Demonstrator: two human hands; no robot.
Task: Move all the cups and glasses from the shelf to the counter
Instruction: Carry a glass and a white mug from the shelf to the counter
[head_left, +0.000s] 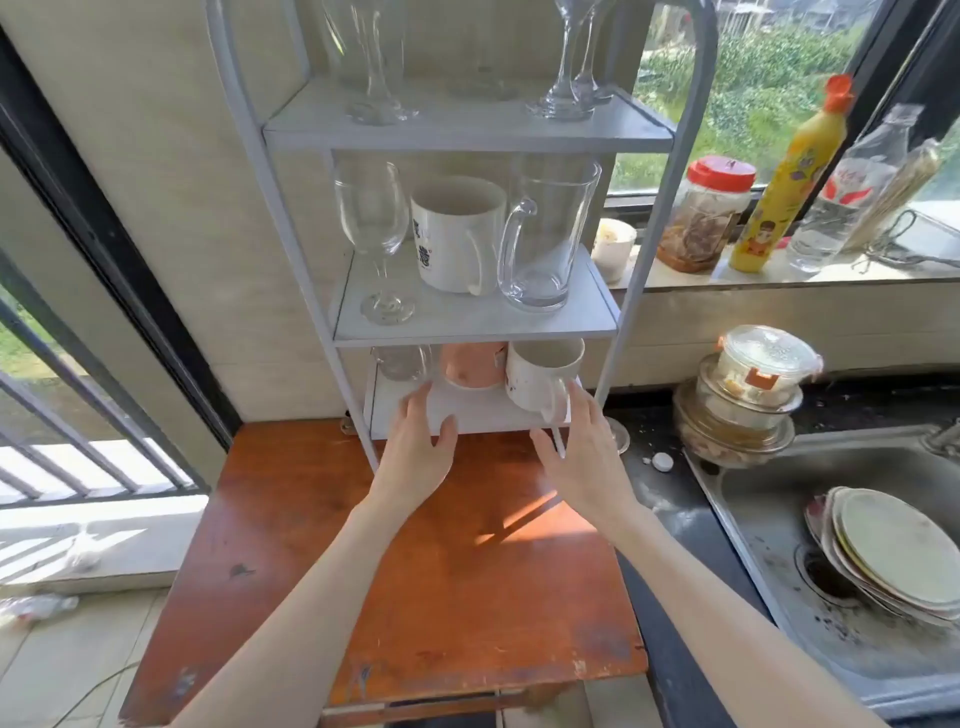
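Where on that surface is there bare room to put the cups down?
The wooden tabletop is bare from the shelf's feet to its near edge, under both hands. To its right it is crowded: stacked bowls on the dark counter, plates filling the sink.

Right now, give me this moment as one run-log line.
left hand: open, empty | right hand: open, by white mug | bottom shelf: full | counter: no cups yet

Shelf holds four stemmed glasses (371, 228), three mugs (457, 234), two tumblers (545, 234).
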